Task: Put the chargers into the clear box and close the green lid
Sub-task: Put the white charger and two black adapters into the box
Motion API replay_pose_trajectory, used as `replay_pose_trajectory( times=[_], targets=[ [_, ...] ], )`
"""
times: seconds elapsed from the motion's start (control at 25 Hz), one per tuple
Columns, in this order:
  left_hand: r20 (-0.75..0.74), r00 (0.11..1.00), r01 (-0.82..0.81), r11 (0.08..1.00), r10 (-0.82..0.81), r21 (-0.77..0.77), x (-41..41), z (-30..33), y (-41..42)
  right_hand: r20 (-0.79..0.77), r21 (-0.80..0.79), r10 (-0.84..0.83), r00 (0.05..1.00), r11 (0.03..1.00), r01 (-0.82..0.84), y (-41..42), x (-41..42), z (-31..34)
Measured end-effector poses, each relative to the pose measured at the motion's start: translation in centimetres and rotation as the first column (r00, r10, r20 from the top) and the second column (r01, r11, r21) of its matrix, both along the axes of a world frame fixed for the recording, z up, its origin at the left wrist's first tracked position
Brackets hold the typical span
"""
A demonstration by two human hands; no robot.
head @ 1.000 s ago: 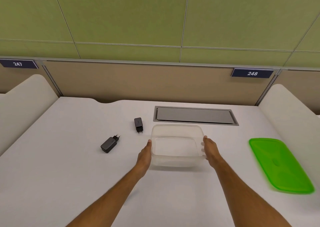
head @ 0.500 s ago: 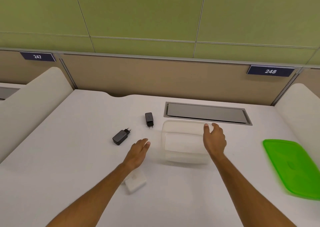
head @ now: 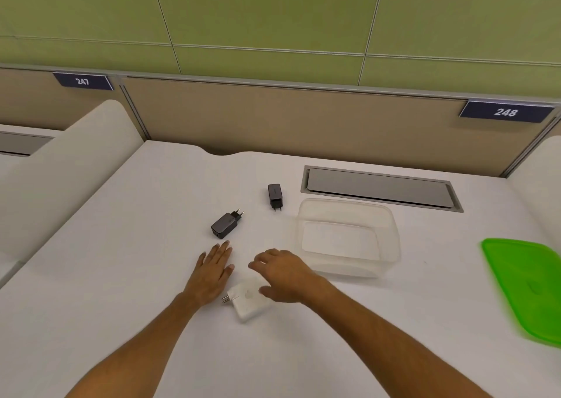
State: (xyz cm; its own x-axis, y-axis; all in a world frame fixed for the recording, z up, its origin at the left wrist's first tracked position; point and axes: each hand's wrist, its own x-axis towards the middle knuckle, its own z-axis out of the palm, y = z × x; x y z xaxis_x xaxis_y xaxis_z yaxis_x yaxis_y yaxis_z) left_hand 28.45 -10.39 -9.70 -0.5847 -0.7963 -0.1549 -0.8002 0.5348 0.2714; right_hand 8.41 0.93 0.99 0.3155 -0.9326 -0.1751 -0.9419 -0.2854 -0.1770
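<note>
One head-worn camera looked forward and down from close above the table's (head: 121,276) near edge, facing the partition (head: 273,118) along its far edge.

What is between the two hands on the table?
In the head view, the white charger lies on the table between the left hand and the right hand, whose thumb is at its edge.

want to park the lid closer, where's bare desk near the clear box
Bare white desk runs between the clear plastic box and green plastic lid, and in front of the box. Left of it is crowded: white charger, both hands, two dark chargers.
</note>
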Motion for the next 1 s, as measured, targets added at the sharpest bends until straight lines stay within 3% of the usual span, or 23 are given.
replay_pose_trajectory(
  times=[0.2,0.52,0.8,1.0],
  targets=[
    [0.046,0.996,0.076,0.997,-0.076,-0.013,-0.3,-0.7,0.6,-0.105,0.073,0.085,0.991,0.994,-0.077,-0.5,2.0,-3.4],
    [0.074,0.996,0.062,0.991,-0.053,-0.122,-0.3,-0.7,1.5,-0.051,0.121,0.097,0.994,0.988,-0.090,-0.5,3.5,-6.1],
    [0.033,0.999,0.030,0.994,-0.027,-0.106,-0.2,-1.6,1.3,-0.082,0.046,0.098,0.992,0.994,-0.094,-0.4,3.7,-6.2],
    [-0.002,1.000,0.029,0.992,-0.029,-0.120,-0.2,-1.8,1.3,-0.065,-0.055,-0.017,0.998,0.998,0.014,-1.3,1.9,-3.8]
  ],
)
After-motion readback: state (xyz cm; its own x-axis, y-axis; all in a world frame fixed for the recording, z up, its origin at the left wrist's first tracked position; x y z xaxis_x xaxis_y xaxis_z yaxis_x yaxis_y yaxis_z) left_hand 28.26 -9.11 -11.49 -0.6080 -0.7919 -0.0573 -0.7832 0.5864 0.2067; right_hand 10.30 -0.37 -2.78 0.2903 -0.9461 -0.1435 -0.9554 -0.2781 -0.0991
